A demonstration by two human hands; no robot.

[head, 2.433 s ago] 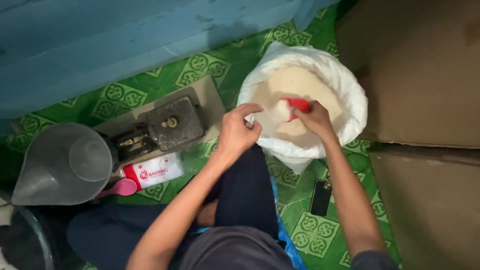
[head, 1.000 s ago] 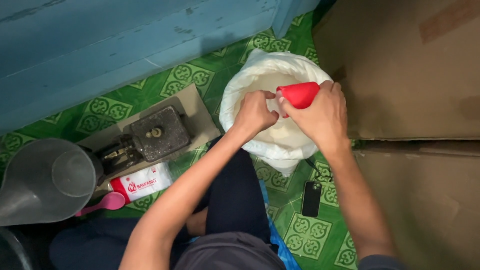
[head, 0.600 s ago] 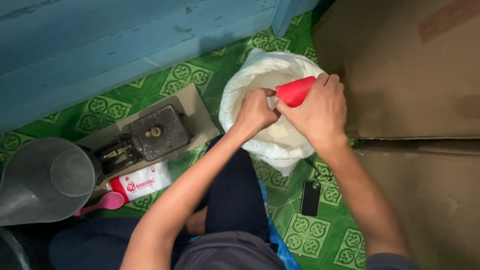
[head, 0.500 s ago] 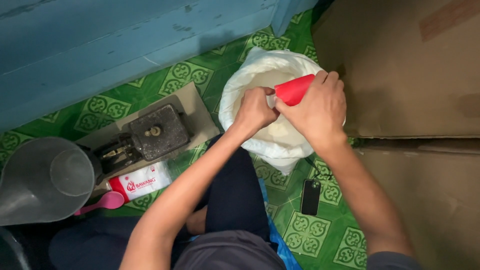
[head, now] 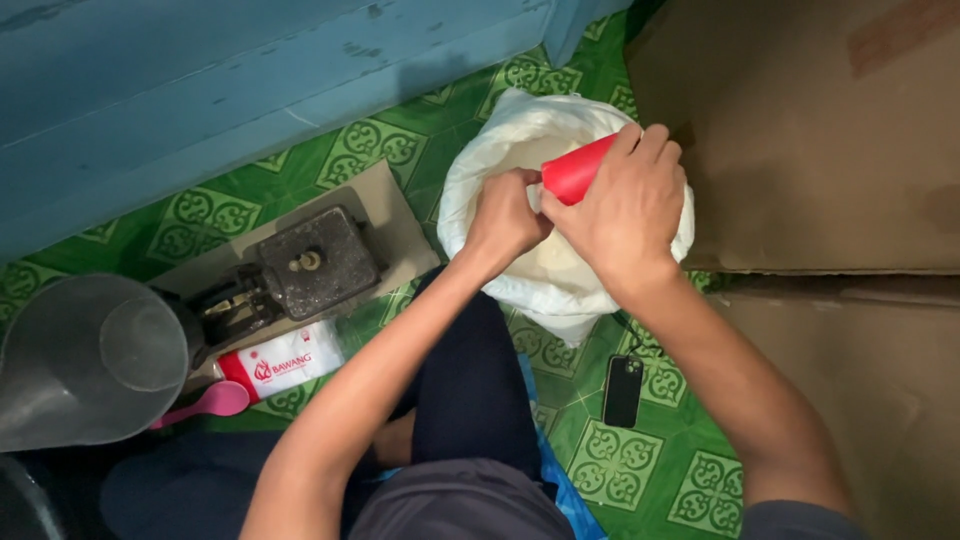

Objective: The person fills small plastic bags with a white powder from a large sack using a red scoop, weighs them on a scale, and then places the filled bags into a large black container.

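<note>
I note a floor (head: 610, 470) of green patterned tiles, a blue painted wall (head: 200, 90) across the upper left, and brown cardboard (head: 830, 130) filling the right side. A black phone (head: 622, 391) lies on the floor at lower centre. At left I see a dark metal machine (head: 300, 270) on a cardboard sheet and a grey plastic jug (head: 90, 360), cut off by the frame edge. The contents of the white sack (head: 560, 290) are mostly hidden behind the hands. My right hand (head: 625, 215) wraps closed around a red scoop (head: 575, 170) above the sack at upper centre. My left hand (head: 505, 215) is curled, fingertips pinching at the scoop's end; what they pinch I cannot tell.
</note>
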